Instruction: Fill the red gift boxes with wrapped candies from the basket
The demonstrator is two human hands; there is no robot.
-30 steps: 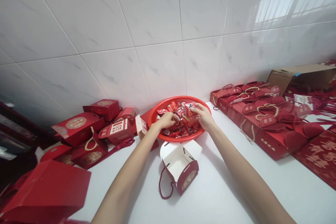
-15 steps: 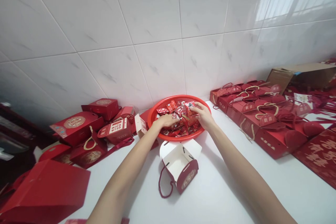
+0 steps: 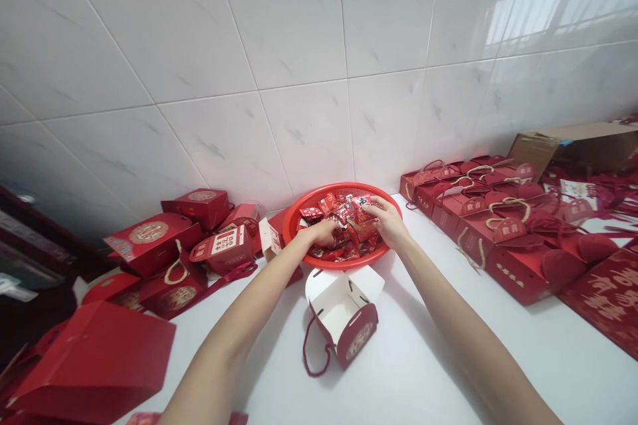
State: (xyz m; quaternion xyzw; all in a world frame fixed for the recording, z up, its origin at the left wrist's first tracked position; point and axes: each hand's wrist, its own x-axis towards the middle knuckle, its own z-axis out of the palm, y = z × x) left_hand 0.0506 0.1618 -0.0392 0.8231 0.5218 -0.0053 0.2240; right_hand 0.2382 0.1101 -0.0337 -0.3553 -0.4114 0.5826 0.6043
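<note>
A red plastic basket (image 3: 349, 186) full of wrapped red candies (image 3: 349, 249) stands against the wall. My left hand (image 3: 321, 232) reaches into its left part, fingers closed among the candies; what they hold is hidden. On the basket's right side my right hand (image 3: 386, 219) pinches a red packet (image 3: 363, 204) with black print, thumb and fingers pressed to it. In front of the basket sits an open box (image 3: 336, 309), white inside and dark red outside, with its flaps up and a dark red cord handle hanging at its left.
Several red gift boxes (image 3: 149, 239) lie piled on the left, and a large red box (image 3: 100, 358) is at the front left. Rows of closed red boxes with rope handles (image 3: 478, 226) stand on the right. Behind them is a cardboard box (image 3: 533, 149). A tiled wall (image 3: 309, 133) rises behind the basket.
My left hand has shifted slightly among the candies. The camera view has moved a little; both hands stay in the basket.
</note>
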